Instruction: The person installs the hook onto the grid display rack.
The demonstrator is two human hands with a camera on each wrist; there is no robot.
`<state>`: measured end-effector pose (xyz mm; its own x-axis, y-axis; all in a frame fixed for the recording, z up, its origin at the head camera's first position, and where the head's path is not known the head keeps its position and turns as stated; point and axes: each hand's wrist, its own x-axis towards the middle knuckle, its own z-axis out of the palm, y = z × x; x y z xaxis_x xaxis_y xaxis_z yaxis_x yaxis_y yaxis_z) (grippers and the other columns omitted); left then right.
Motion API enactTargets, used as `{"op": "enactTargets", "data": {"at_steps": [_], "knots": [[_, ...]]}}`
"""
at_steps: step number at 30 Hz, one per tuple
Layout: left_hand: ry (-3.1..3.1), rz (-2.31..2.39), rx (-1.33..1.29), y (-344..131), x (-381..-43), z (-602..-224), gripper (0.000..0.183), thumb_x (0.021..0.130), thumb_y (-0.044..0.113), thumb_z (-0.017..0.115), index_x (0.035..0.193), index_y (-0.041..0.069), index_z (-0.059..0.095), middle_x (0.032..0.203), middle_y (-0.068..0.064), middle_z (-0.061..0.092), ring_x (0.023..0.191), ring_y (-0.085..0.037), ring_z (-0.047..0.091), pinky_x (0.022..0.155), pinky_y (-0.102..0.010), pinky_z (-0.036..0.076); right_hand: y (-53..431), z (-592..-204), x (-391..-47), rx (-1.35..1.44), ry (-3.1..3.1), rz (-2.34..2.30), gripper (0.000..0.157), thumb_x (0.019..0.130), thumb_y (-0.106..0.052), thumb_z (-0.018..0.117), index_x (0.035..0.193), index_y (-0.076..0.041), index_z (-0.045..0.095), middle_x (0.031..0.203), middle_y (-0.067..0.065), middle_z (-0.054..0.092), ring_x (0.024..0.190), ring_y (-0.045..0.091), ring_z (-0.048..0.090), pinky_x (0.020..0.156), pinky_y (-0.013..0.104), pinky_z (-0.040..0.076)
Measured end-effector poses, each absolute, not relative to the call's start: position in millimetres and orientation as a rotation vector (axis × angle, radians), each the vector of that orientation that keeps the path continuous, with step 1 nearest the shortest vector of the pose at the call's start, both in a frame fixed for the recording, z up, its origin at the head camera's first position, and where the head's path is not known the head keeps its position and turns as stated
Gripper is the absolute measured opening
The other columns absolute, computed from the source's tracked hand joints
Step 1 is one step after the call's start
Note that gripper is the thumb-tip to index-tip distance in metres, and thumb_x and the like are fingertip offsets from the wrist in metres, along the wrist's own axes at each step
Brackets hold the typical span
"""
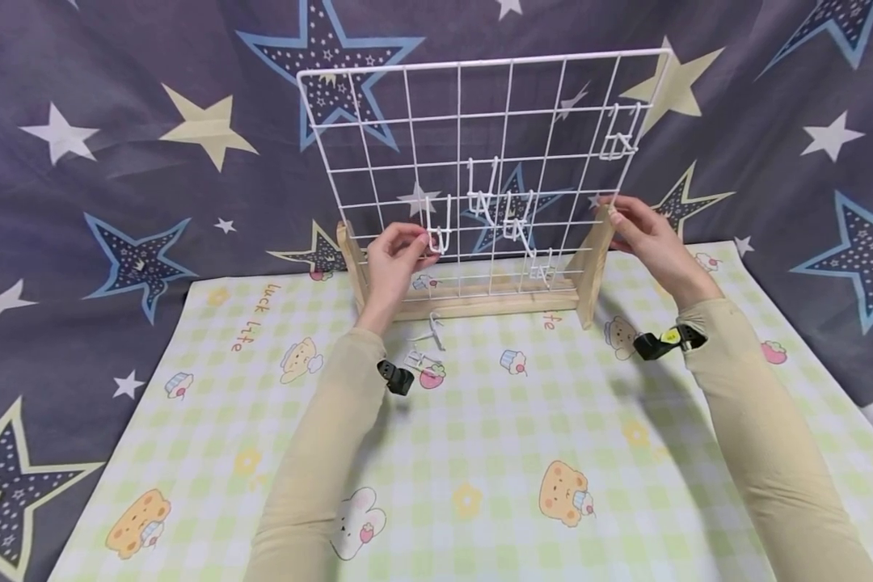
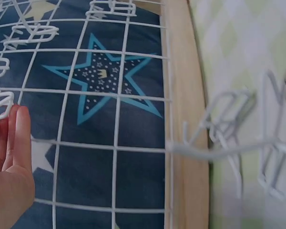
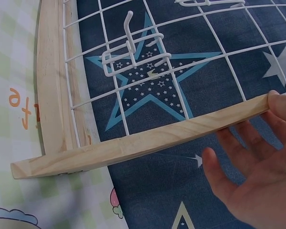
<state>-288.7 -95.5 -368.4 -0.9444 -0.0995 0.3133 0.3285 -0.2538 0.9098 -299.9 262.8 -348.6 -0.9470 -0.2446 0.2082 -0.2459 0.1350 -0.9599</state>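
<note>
A white wire grid panel (image 1: pixel 485 113) stands upright in a wooden base (image 1: pixel 487 307). My left hand (image 1: pixel 396 263) pinches a white wire hook (image 1: pixel 439 240) at the lower left part of the grid. In the left wrist view the fingertips (image 2: pixel 23 117) meet this hook (image 2: pixel 2 102), which is partly cut off by the frame edge. My right hand (image 1: pixel 647 242) grips the top of the right wooden upright (image 1: pixel 595 263). The right wrist view shows the thumb and fingers on either side of that upright (image 3: pixel 148 138).
More white hooks hang on the grid: one at upper right (image 1: pixel 617 145), others near the middle (image 1: pixel 515 228) and low right (image 1: pixel 541 271). Two loose hooks (image 1: pixel 435 333) lie on the checked tablecloth (image 1: pixel 480 436) before the base. A star-patterned cloth (image 1: pixel 153 178) hangs behind.
</note>
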Motion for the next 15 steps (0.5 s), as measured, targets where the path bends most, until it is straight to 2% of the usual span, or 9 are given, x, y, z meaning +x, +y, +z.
{"op": "enactTargets", "data": {"at_steps": [4,11,15], "knots": [[-1.747,-2.290,-0.284,-103,-285,-373,0.010,0.089,-0.015,0.058,0.094,-0.007,0.061,0.080,-0.011,0.063,0.068,-0.017,0.067,0.072,-0.033,0.059,263,-350,-301,0.519,-2.362,1.998,0.040,0.101,-0.029,0.050,0.139,-0.016,0.051,0.135,0.001,0.050,0.124,0.022,0.046,0.091,0.019,0.047],[-1.852,-2.227,-0.325,-115,-280,-382,0.010,0.090,-0.014,0.058,0.100,-0.013,0.058,0.080,-0.008,0.065,0.071,-0.017,0.068,0.073,-0.033,0.059,263,-352,-301,0.507,-2.392,1.967,0.043,0.101,-0.032,0.049,0.141,-0.018,0.049,0.143,0.015,0.041,0.126,0.023,0.044,0.091,0.017,0.046],[-1.896,-2.201,-0.319,-120,-277,-388,0.012,0.090,-0.014,0.057,0.102,-0.015,0.057,0.080,-0.006,0.065,0.071,-0.016,0.068,0.073,-0.034,0.059,263,-351,-301,0.506,-2.382,1.979,0.042,0.101,-0.031,0.049,0.140,-0.018,0.049,0.140,0.011,0.045,0.126,0.025,0.044,0.090,0.017,0.047]]}}
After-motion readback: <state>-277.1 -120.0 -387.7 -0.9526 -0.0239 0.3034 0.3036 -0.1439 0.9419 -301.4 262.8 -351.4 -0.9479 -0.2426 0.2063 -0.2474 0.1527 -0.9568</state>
